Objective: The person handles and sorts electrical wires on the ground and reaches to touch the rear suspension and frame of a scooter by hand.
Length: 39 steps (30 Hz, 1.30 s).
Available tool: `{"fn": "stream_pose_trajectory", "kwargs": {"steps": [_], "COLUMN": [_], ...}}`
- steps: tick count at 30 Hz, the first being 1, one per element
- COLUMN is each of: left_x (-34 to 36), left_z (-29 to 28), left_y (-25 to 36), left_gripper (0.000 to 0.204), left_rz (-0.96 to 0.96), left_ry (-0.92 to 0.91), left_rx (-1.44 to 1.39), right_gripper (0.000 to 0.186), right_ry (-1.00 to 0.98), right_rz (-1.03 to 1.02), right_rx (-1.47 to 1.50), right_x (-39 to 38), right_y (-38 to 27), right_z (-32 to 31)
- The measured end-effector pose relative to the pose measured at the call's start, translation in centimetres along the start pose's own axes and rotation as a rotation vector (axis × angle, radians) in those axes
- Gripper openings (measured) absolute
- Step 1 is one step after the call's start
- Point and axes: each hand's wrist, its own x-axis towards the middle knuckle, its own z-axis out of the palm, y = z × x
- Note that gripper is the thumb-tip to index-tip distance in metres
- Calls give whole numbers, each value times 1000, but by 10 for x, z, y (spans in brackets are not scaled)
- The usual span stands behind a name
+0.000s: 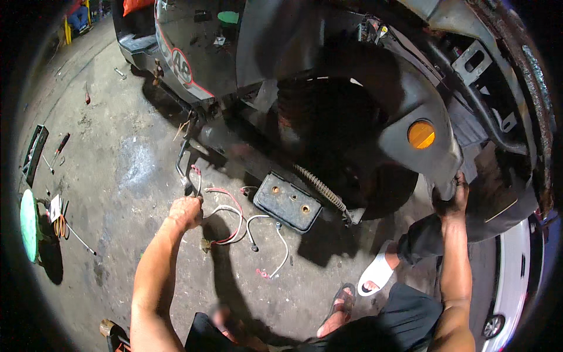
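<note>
My left hand [186,212] is closed beside a short metal piece [187,186] that hangs at the lower end of a bent dark bar [179,161] by the vehicle's side. What lies inside its fingers is hidden. On the right, my right hand [454,198] has its fingers wrapped round the lower corner of a dark grey fender panel [410,114], which carries a round orange lamp [421,135]. Between the hands, a black plastic box [287,202] with brass-coloured fittings sits low by the vehicle. Red and white cables [237,211] lie on the floor near my left hand.
Another person's foot in a white slide [376,274] stands below the panel. A ribbed hose [321,186] hangs above the box. Scattered on the left floor are a screwdriver [61,145], a black tray [35,154] and a green round stool [28,226]. A white car [509,276] is at right.
</note>
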Motion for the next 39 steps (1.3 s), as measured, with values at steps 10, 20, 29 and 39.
{"fn": "stream_pose_trajectory", "kwargs": {"steps": [10, 20, 29, 39], "left_x": [2, 8, 11, 12], "left_z": [2, 10, 2, 0], "left_y": [-6, -6, 10, 15], "left_gripper": [19, 24, 21, 21], "left_rz": [29, -17, 75, 97], "left_ry": [39, -13, 22, 32], "left_rx": [-13, 21, -2, 0], "right_gripper": [24, 29, 29, 28], "right_ry": [138, 96, 10, 73], "right_rz": [200, 30, 67, 77], "right_rx": [185, 99, 183, 146], "right_x": [14, 7, 5, 4], "right_y": [3, 4, 2, 0], "right_z": [2, 5, 7, 15]}}
